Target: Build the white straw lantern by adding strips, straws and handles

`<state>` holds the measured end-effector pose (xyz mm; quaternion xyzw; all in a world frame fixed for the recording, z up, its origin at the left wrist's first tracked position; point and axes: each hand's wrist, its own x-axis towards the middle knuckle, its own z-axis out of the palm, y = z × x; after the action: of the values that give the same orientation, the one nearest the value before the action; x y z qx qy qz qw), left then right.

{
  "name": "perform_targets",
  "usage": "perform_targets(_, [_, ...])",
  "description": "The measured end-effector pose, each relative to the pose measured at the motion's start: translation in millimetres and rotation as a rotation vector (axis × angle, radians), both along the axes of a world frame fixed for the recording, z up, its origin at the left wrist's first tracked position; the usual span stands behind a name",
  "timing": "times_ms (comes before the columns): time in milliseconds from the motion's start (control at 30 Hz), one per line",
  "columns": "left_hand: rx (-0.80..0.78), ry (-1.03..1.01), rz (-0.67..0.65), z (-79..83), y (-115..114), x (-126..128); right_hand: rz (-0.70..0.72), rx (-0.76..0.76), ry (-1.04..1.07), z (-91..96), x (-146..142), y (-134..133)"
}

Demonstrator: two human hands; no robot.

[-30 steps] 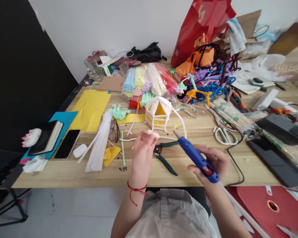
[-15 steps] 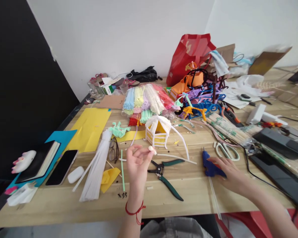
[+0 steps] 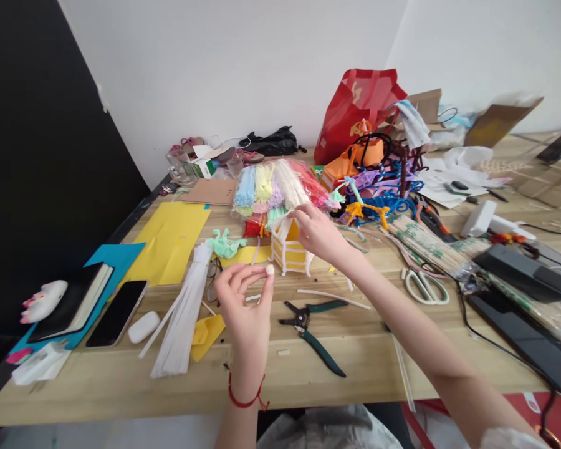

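My left hand [image 3: 245,296] is raised over the table, thumb and fingertips pinched on a small white piece [image 3: 270,270]. Farther off, my right hand [image 3: 318,232] reaches across to a little house model [image 3: 295,257] with yellow walls and white fuzzy bars. Its fingers are closed at the white roof [image 3: 283,226], mostly covered by the hand. Under my right forearm the blue glue gun is nearly hidden; its clear glue stick [image 3: 403,371] shows. Green-handled pliers [image 3: 311,330] lie between my arms, with a white pipe cleaner [image 3: 334,298] just beyond.
A bundle of white pipe cleaners [image 3: 180,324], a phone [image 3: 116,313] and a white case [image 3: 143,327] lie on the left. Bagged coloured pipe cleaners [image 3: 266,186] and a red bag [image 3: 359,112] stand behind. Scissors [image 3: 426,288] and a black cable [image 3: 489,335] are on the right.
My right hand has left the glue gun and moved left and away from me to the little house's roof. My left hand has shifted slightly left, still pinching the white piece.
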<state>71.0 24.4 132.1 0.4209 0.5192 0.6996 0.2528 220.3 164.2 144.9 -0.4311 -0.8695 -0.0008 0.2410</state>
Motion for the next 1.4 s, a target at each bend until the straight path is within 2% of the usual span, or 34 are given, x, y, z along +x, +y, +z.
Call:
perform_targets(167, [0.054,0.109,0.088,0.8,-2.9,-10.3,-0.019,-0.039,0.004,-9.9,-12.7,4.6])
perform_targets(333, [0.067,0.150,0.098,-5.4,-4.6,-14.0,-0.105,0.081,0.170,-19.9,-13.6,-3.4])
perform_targets(433, [0.098,0.208,0.135,2.0,-17.8,-13.1,-0.026,0.203,0.336,-13.5,-7.0,-28.0])
perform_targets(567, [0.198,0.324,0.230,20.2,-41.6,-7.8,0.086,0.377,0.456,6.2,-1.6,-80.6])
perform_targets(667, [0.227,0.450,0.181,30.7,-51.1,-3.1,0.099,0.424,0.484,20.0,-1.6,-111.9])
perform_targets(767, [0.255,0.516,0.121,36.6,-53.1,-0.6,0.097,0.434,0.485,27.9,-1.5,-127.4])
perform_targets(1067, [0.262,0.601,0.078,45.4,-61.9,2.0,0.078,0.505,0.481,34.9,0.4,-141.3])
perform_targets(1400, [0.245,0.568,0.028,49.0,-65.4,8.0,0.074,0.502,0.488,35.4,0.8,-148.7])
